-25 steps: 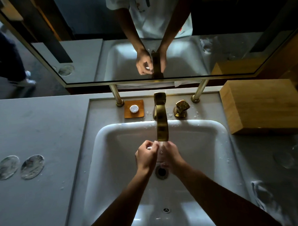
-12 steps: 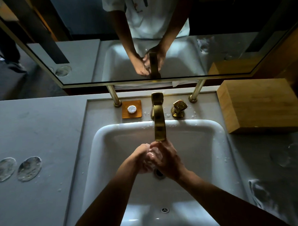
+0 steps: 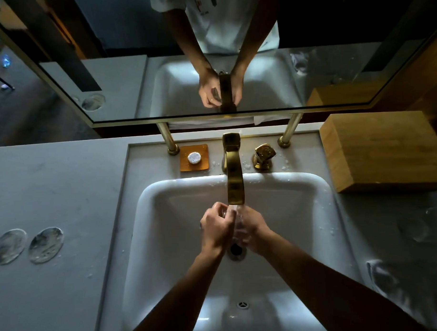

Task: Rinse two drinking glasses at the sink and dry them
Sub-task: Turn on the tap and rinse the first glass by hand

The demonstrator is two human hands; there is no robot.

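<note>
**Brass spout, both hands under it at the basin**

Brass-coloured and square-edged, the tap spout [image 3: 235,182] ends right above the two hands, which meet at the middle of the white sink [image 3: 320,211]. The left hand [image 3: 216,231] has its fingers curled, its grip closed round the rim of a clear drinking glass [image 3: 239,226]; the right hand [image 3: 253,232] wraps the glass from the 3 o'clock side, its grip closed on it too. The glass is hard to make out, showing only as a wet, transparent shape between the palms, just under the spout mouth and just above the drain [image 3: 236,250] at 6 o'clock of the hands.

Outward at 12 o'clock, behind the spout, a brass tap handle [image 3: 263,156] stands at the right of the tap base, and an orange soap dish [image 3: 194,158] with a small white round soap [image 3: 194,158] sits at its left. Two brass posts [image 3: 165,138] hold the mirror [image 3: 115,89] above, which reflects the hands and a white shirt.

At 9 o'clock, well apart from the sink on the grey desk [image 3: 65,195], lie two round clear discs [image 3: 45,245] side by side. At 2 o'clock a wooden box [image 3: 385,152] rests on the desk. At 3 to 4 o'clock, faint glassy shapes [image 3: 413,229] sit in dim light; what they are cannot be told.
</note>
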